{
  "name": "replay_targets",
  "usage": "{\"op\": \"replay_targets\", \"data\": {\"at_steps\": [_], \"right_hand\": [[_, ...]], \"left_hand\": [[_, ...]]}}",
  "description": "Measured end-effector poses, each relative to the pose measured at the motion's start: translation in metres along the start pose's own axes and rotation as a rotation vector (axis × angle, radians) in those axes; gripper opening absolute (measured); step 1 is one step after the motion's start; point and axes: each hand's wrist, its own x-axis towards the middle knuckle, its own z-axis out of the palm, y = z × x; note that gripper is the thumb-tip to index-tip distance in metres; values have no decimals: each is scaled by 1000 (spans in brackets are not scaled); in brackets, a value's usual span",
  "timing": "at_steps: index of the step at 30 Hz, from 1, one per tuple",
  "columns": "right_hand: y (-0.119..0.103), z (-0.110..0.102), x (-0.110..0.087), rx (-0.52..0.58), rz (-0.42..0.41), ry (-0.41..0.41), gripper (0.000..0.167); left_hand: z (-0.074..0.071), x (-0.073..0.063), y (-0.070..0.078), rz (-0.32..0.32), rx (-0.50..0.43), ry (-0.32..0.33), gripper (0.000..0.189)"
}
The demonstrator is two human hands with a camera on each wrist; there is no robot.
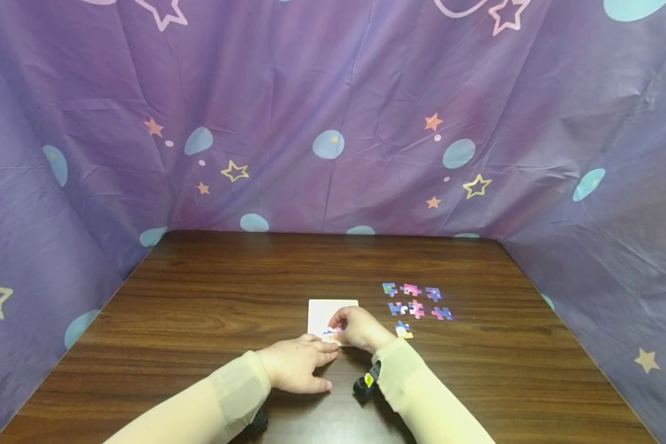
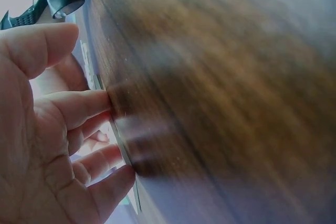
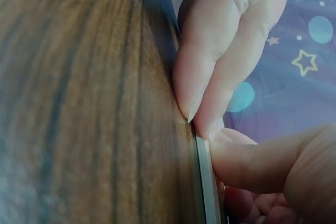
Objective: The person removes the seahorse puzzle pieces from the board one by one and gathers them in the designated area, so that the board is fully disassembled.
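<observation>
A white square puzzle board (image 1: 319, 313) lies on the table, with colourful jigsaw pieces on its near right part. My right hand (image 1: 363, 328) is over that part and pinches a jigsaw piece (image 1: 338, 331) against the board; the fingers hide most of it. My left hand (image 1: 302, 364) lies at the near left edge with extended fingers, their tips touching the board's rim. In the left wrist view, the left fingers (image 2: 86, 103) reach the edge of the board. The right wrist view shows the right thumb (image 3: 247, 163) at the board, close to the left fingertips.
Several loose jigsaw pieces (image 1: 416, 308) lie in rough rows right of the board on the brown wooden table (image 1: 227, 277). A purple patterned cloth (image 1: 288, 123) hangs behind and at both sides. Dark wrist straps (image 1: 366, 382) sit at the cuffs.
</observation>
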Motion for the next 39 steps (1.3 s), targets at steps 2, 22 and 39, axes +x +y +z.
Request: {"op": "replay_targets", "data": {"at_steps": [2,22,39], "right_hand": [[0,0,0,-5,7,4,23],[1,1,-1,10,-24,11,24],[9,1,-3,131,-22,24,25]], "left_hand": [[0,0,0,0,-2,-1,64],[1,2,0,3,-4,-1,63],[4,1,-2,4,-17,7,64]]}}
